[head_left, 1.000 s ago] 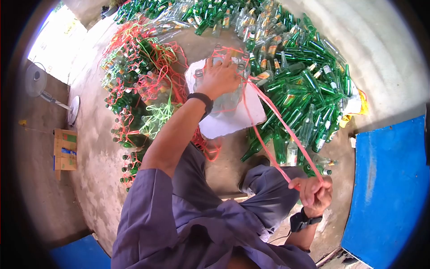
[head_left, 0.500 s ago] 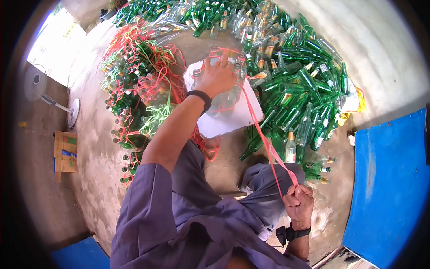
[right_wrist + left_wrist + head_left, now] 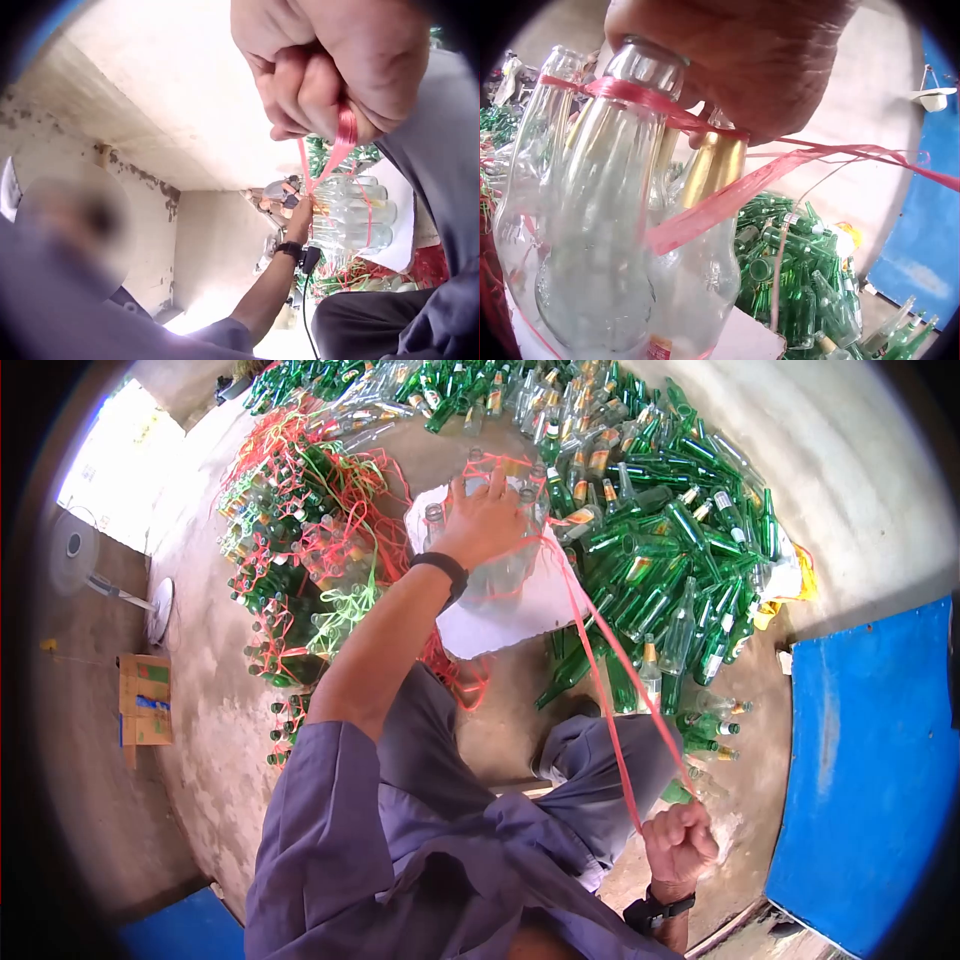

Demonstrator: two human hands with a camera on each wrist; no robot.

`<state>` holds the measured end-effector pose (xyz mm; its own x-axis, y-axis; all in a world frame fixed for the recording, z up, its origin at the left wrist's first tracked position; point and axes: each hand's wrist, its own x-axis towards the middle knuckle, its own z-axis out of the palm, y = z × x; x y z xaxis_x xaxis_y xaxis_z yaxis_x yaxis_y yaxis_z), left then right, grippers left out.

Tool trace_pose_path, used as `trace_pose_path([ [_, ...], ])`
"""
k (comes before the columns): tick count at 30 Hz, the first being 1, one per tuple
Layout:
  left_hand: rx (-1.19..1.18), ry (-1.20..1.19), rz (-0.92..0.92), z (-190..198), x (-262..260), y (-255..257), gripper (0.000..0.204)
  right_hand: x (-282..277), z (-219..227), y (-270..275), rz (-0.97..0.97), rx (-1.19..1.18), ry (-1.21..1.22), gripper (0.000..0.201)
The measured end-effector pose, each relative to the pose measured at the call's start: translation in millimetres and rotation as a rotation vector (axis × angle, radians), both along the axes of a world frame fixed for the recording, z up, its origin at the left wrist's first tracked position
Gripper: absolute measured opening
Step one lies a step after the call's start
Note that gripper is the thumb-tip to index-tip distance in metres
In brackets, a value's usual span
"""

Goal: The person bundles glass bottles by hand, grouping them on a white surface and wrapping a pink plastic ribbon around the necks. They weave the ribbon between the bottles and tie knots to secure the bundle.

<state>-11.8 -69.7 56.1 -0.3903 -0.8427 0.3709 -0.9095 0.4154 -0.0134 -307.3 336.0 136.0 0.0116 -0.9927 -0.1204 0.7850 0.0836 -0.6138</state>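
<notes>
Cinching red strap around a cluster of clear bottles.

Your left hand (image 3: 487, 520) lies over the necks of the clear bottles (image 3: 622, 247), fingers curled on their tops, the bundle standing upright on a white board (image 3: 520, 625) on the floor. Your right hand (image 3: 680, 842) is fisted tight on the red strap (image 3: 610, 700), which runs taut from the bundle back toward your right knee. Loose green bottles (image 3: 670, 550) lie just beside.

In the head view the left hand (image 3: 487, 520) covers the tops of the clear bottles (image 3: 497, 565) beneath it. The left wrist view cuts those bottles off at the bottom edge. In the right wrist view, a blurred round shape (image 3: 71, 225) cannot be identified.
</notes>
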Motion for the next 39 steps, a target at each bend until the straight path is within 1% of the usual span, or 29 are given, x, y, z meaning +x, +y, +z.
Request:
trace_pose_path([
  [1, 0.034, -0.024, 0.015, 3.0, -1.0, 0.7, 0.039, 1.5, -2.8, 8.1, -0.152, -0.051, -0.051, 0.015],
  [2, 0.062, -0.049, 0.029, 7.4, -2.2, 1.1, 0.039, 4.6, 3.5, 4.1, -0.153, -0.049, -0.049, 0.015],
  [4, 0.089, -0.036, 0.024, 10.0, -3.0, 2.8, 0.039, 10.2, 24.5, -7.3, -0.163, -0.234, 0.014, 0.013],
  [6, 0.109, -0.026, 0.022, 11.8, -2.2, 1.2, 0.04, 7.7, 25.4, -6.2, -0.146, -0.264, 0.049, 0.013],
  [8, 0.092, -0.008, 0.016, 8.3, -2.3, 1.9, 0.039, -1.9, 15.2, -0.9, 0.023, -0.124, 0.353, 0.019],
  [9, 0.092, -0.007, 0.015, 7.7, -2.8, 0.6, 0.039, -2.8, -1.4, 5.1, -0.074, -0.062, 0.227, 0.019],
  [10, 0.071, 0.007, 0.009, 6.5, -2.1, -0.5, 0.038, -4.3, -13.0, 1.8, -0.072, -0.062, 0.228, 0.019],
  [12, 0.057, 0.016, -0.001, 4.9, -1.6, 2.8, 0.037, -9.2, -33.8, -0.5, -0.015, 0.095, -0.077, 0.021],
  [13, 0.09, 0.001, 0.012, 8.1, -2.9, 2.0, 0.036, -11.6, -41.6, -3.2, -0.041, 0.239, -0.143, 0.018],
  [14, 0.121, -0.014, 0.028, 11.4, -3.0, 1.4, 0.035, -12.4, -43.2, -5.9, -0.039, 0.236, -0.143, 0.018],
  [16, 0.122, 0.022, 0.015, 9.8, -2.6, 1.9, 0.033, -5.5, -34.8, -16.7, -0.044, 0.456, 0.633, 0.023],
  [17, 0.125, 0.058, 0.0, 8.8, -1.9, 2.4, 0.032, -11.1, -28.1, -16.4, 0.026, 0.379, 0.892, 0.032],
  [18, 0.129, 0.055, 0.006, 8.2, -1.1, 3.2, 0.032, -9.6, -20.2, -17.7, 0.034, 0.38, 0.89, 0.032],
  [20, 0.109, 0.072, -0.021, 8.0, -0.2, 3.2, 0.03, -4.2, -0.5, -28.2, -0.249, 0.085, 1.556, 0.036],
  [21, 0.11, 0.071, -0.005, 6.4, 0.0, 1.7, 0.03, 1.3, 11.0, -33.5, -0.46, -0.029, 1.544, 0.037],
  [22, 0.066, 0.015, -0.006, 3.4, -0.3, 0.5, 0.03, 8.2, 25.5, -39.4, -0.665, -0.144, 1.514, 0.039],
  [23, 0.025, -0.045, -0.003, 0.1, 0.7, 0.1, 0.031, 15.3, 52.4, -53.2, -0.864, -0.419, 1.386, 0.042],
  [24, 0.035, -0.057, 0.024, -1.6, 1.9, 0.0, 0.031, 21.7, 75.0, -64.8, -1.048, -0.681, 1.218, 0.045],
  [25, 0.018, -0.066, -0.017, -1.7, 2.5, -1.2, 0.03, 32.7, 78.4, -72.4, -1.022, -0.681, 1.195, 0.045],
  [26, 0.002, -0.077, -0.054, -3.3, 3.7, -1.9, 0.03, 37.4, 80.1, -63.4, -1.004, -0.646, 1.265, 0.047],
  [28, -0.057, -0.012, -0.086, -9.8, 5.3, -2.9, 0.033, 43.5, 84.4, -69.4, -0.96, -0.582, 1.403, 0.051],
  [29, -0.044, -0.032, -0.059, -7.6, 3.8, -0.1, 0.033, 46.3, 86.6, -71.6, -0.939, -0.548, 1.475, 0.053],
  [31, -0.017, 0.067, -0.038, 2.2, 1.7, 6.5, 0.034, 50.4, 92.3, -74.9, -0.906, -0.475, 1.628, 0.057],
  [33, 0.037, 0.053, -0.001, 0.8, -0.2, 13.3, 0.035, 45.8, 108.3, -77.6, -0.887, -0.419, 1.833, 0.062],
  [34, 0.061, 0.036, 0.027, 7.3, -1.0, 5.9, 0.036, 44.5, 116.3, -85.7, -0.903, -0.409, 1.93, 0.064],
  [35, 0.052, -0.001, 0.014, 9.3, 0.2, 6.0, 0.035, 45.2, 123.3, -92.4, -0.915, -0.389, 2.022, 0.067],
  [37, 0.039, 0.058, -0.003, 5.1, 1.3, 9.6, 0.035, 53.8, 141.8, -94.2, -0.916, -0.273, 2.252, 0.071],
  [38, 0.011, 0.101, -0.01, 5.8, -0.4, 7.9, 0.034, 38.5, 136.2, -93.0, -0.933, -0.255, 2.27, 0.071],
  [39, 0.016, 0.077, 0.019, 8.2, -1.8, 8.6, 0.034, 13.5, 121.8, -93.9, -0.604, -0.554, 1.938, 0.078],
])
